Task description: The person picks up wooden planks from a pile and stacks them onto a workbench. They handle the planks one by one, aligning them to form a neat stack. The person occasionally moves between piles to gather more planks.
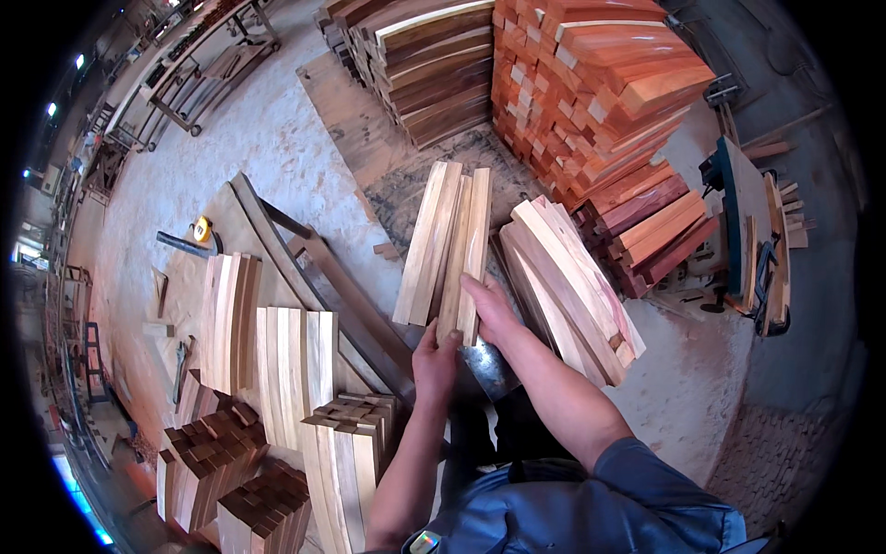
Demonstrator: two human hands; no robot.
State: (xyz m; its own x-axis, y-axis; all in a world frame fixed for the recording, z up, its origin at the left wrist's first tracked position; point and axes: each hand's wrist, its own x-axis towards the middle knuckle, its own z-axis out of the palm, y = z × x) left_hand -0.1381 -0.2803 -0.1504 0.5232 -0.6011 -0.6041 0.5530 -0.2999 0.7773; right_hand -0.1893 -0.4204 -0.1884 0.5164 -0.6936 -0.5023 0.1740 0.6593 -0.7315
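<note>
In front of my body, pale brown wooden strips stretch away from me, with both hands closed around their near ends. My left hand grips the near end from the left, its thumb on top. On the right edge, slightly farther up, my right hand is wrapped around the same strips. Close by on the left lies another pair of light strips; whether they touch the held ones I cannot tell. A fanned stack of pale strips sits just right of my right forearm. Under my hands shows a shiny metal surface.
Bundled strips stand on a workbench at left, with a yellow tape measure and a hammer-like tool. Dark-topped blocks fill the lower left. Tall reddish and brown timber stacks rise ahead. A wheeled rack stands far left.
</note>
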